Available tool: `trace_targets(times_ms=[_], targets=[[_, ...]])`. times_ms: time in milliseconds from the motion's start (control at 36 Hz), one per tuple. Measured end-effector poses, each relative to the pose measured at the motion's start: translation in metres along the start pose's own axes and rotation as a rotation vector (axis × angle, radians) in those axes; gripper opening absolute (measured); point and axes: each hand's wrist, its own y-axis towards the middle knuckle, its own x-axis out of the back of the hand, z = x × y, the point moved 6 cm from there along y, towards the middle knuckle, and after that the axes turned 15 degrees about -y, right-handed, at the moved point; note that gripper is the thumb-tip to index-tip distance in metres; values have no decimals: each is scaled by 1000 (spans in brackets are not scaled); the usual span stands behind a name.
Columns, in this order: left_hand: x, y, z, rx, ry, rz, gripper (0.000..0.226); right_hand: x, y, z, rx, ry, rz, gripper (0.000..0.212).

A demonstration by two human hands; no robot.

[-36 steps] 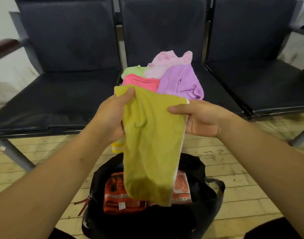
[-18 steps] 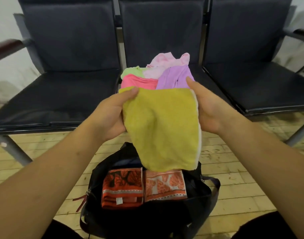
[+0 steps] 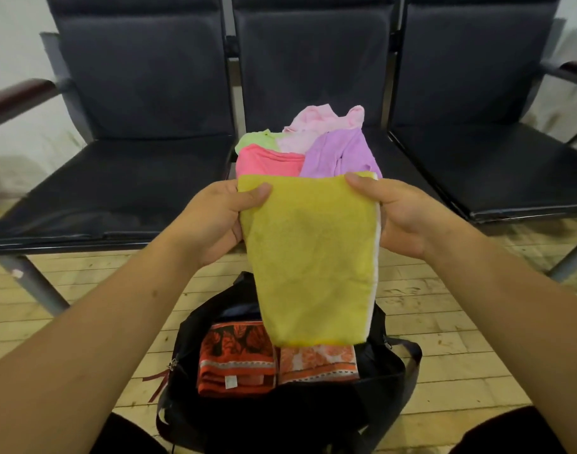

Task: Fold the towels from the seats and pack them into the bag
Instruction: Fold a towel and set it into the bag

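While the folded olive-yellow terry towel (image 3: 313, 257) hung upright in front of the person, the left hand (image 3: 221, 221) pinched its top-left corner w/ the thumb in front, and the right hand (image 3: 402, 217) pinched the top-right corner likewise, so both were grasping the cloth. The towel's lower edge dangled just above the open black fabric bag (image 3: 280, 417) on the pale wood-plank floor (image 3: 460, 322). Inside the bag lay 2 folded pieces side by side: a dark red-orange leaf-patterned towel (image 3: 236, 358) at left & a paler orange patterned towel (image 3: 316, 363) touching it at right. Behind the held towel, on the middle black padded seat (image 3: 313, 60) of 3, sat a loose pile: pale pink cloth (image 3: 316, 122), lime green cloth (image 3: 256, 140), coral pink cloth (image 3: 267, 162), lilac cloth (image 3: 339, 152).
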Motion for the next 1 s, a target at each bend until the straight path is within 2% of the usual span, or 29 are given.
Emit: trace_targets(times_ms=[56, 111, 194, 222, 278, 333, 389, 556, 750, 861, 1000], targets=[[1, 1, -2, -24, -28, -12, 33, -4, -3, 5, 26, -43, 68, 41], [1, 2, -5, -27, -1, 34, 33, -2, -3, 7, 39, -98, 58, 33], [5, 1, -10, -66, 352, 114, 31, 4, -2, 9, 84, -161, -32, 33], [8, 1, -12, -98, 471, 103, 29, 6, -2, 10, 99, -172, -56, 35], [12, 1, -17, -166, 552, 47, 23, 8, -2, 11, 116, -193, -100, 43], [14, 0, -22, -236, 549, -14, 17, 9, -2, 11, 126, -205, -142, 43], [12, 0, -24, -295, 538, -33, 15, 10, -2, 11, 125, -188, -157, 36], [21, 0, -30, -376, 528, -100, 18, 6, -6, 19, 171, -159, -89, 39], [20, -4, -36, -457, 489, -130, 18, 8, -18, 30, 259, -338, -320, 14], [18, -7, -42, -555, 491, -170, 12, 8, -22, 35, 277, -301, -362, 20], [18, -6, -39, -494, 450, -121, 19, 11, -19, 32, 265, -209, -358, 18]])
